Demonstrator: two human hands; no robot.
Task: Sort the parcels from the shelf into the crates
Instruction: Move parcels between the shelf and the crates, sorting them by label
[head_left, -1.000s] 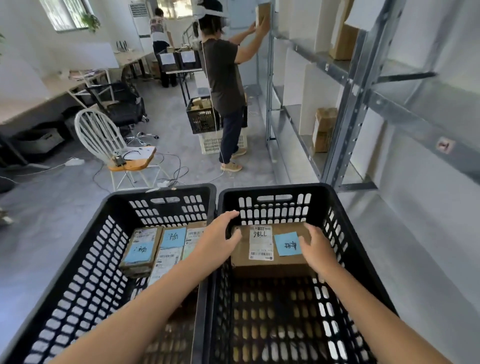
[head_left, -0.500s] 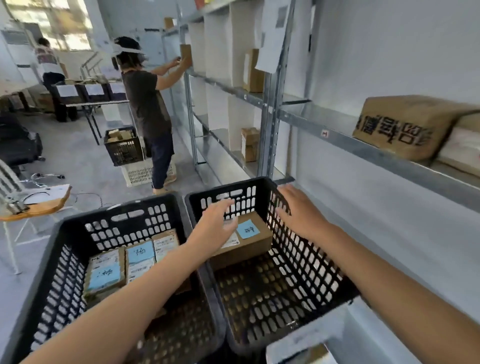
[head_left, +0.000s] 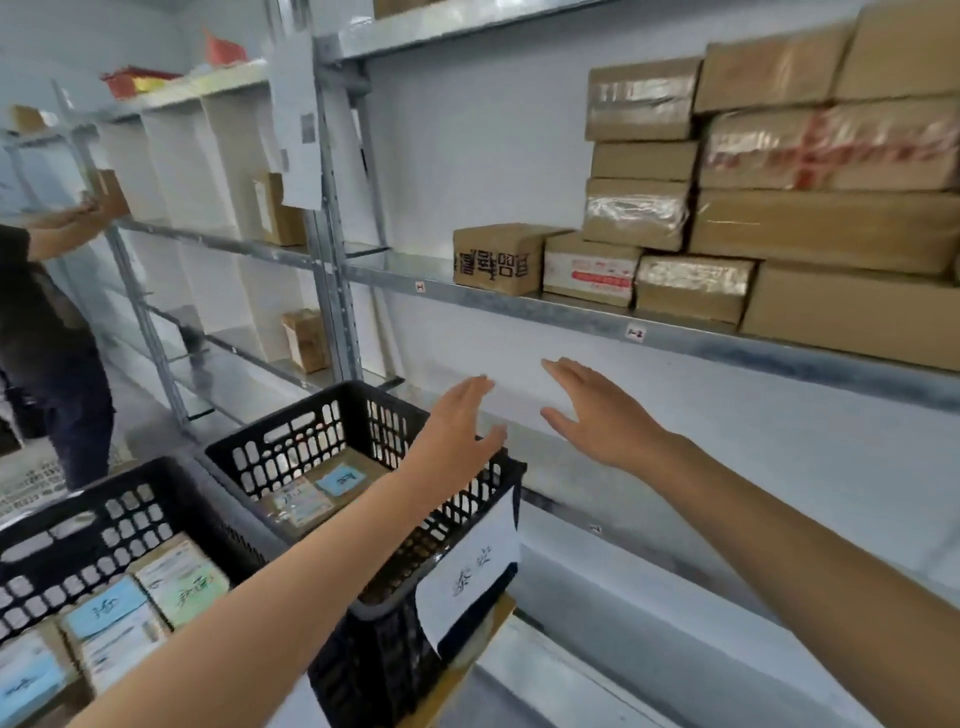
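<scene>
Both the left hand (head_left: 457, 421) and right hand (head_left: 597, 410) were open and empty. The small brown cardboard parcel (head_left: 493, 258) looked light and stiff, best held by its sides.

Over the right crate's (head_left: 358, 395) far corner, the left hand (head_left: 457, 431) and right hand (head_left: 597, 415) hover, fingers straight. One parcel (head_left: 317, 493) lies inside it. Above it, the shelf (head_left: 571, 312) carries stacked parcels (head_left: 779, 208).
</scene>
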